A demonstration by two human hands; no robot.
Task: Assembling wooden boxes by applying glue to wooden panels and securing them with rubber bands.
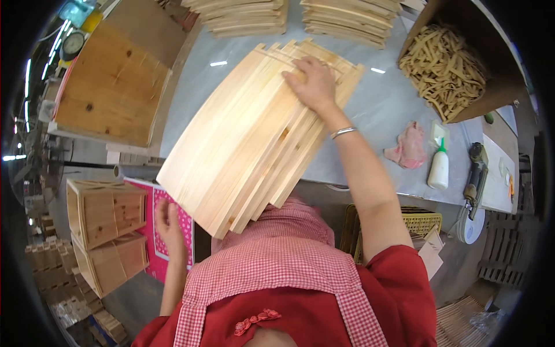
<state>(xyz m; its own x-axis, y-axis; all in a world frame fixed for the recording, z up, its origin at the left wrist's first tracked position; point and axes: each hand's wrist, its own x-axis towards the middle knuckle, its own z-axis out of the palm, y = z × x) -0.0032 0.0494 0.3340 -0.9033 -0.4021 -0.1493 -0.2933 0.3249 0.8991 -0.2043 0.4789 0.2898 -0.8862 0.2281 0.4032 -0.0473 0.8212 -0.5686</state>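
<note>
A stack of pale wooden panels lies fanned and slanted across the table's near edge, its lower end overhanging toward my apron. Thin battens cross the panels' far end. My right hand, with a metal bangle on its wrist, rests on that far end, its fingers curled down on the upper panel and batten; what lies under the palm is hidden. My left hand is beside the stack's lower left corner, open with its fingers raised and apart, and appears to hold nothing.
Further panel stacks stand at the table's far side. To the right are a box of tan strips, a pink cloth, a white glue bottle and a power tool. Wooden boxes stand at the left.
</note>
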